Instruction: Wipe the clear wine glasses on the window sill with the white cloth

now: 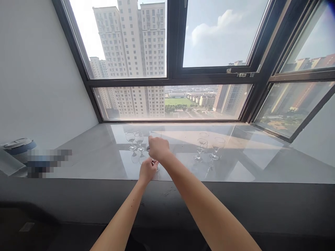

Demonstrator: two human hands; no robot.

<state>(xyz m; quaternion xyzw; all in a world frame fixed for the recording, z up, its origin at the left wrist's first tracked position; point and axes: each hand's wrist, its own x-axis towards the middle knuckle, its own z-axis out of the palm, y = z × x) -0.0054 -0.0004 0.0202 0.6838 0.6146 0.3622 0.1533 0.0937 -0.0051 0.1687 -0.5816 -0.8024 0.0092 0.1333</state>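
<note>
View from my head over a pale, glossy sill (pixel 91 164) beneath a dark-framed window (pixel 170 82). My left grip (pixel 148 170), nearer the front edge, is narrow, fingers bent inward; a clear sliver of glass (pixel 157 168) shows just beside its fingertips, though I cannot tell whether they hold it. My right grip (pixel 159 148), above and slightly farther out, is curled, its knuckles uppermost; its inner side is hidden, so I cannot tell what, if anything, it encloses. To the left, near the hands, two stemmed glasses (pixel 139 138) stand upright side by side. Well to the right, two more goblets (pixel 217 144) stand upright, slightly apart, with a fainter rim behind them. Tall buildings (pixel 131 45) fill the left pane.
</note>
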